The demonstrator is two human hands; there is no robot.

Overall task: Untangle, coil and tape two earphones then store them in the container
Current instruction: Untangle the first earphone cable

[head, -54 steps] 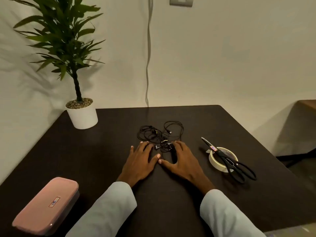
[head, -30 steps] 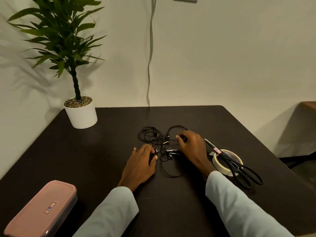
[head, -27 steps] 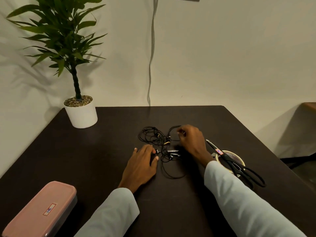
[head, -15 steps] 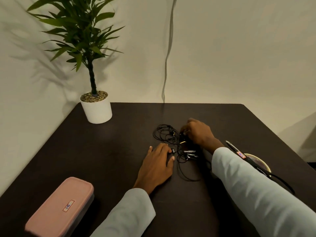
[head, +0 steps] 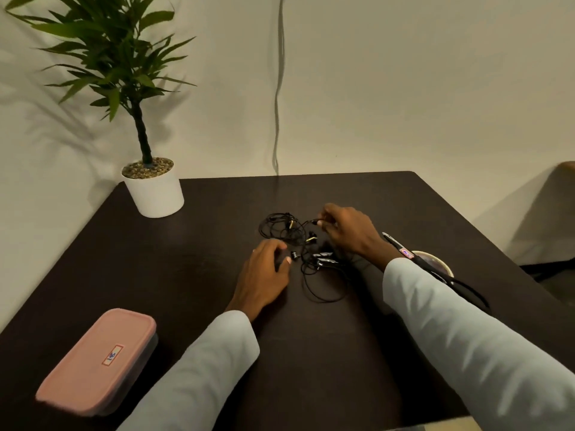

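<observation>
One table (head: 186, 275) carries one tangle of black earphones (head: 298, 244); the cords knot too tightly to count the sets apart. One pink box (head: 96, 362), one potted plant (head: 152, 188), one tape roll (head: 435, 262), one pair of scissors (head: 435, 272). Two hands: left (head: 261, 275), right (head: 351, 234)
</observation>
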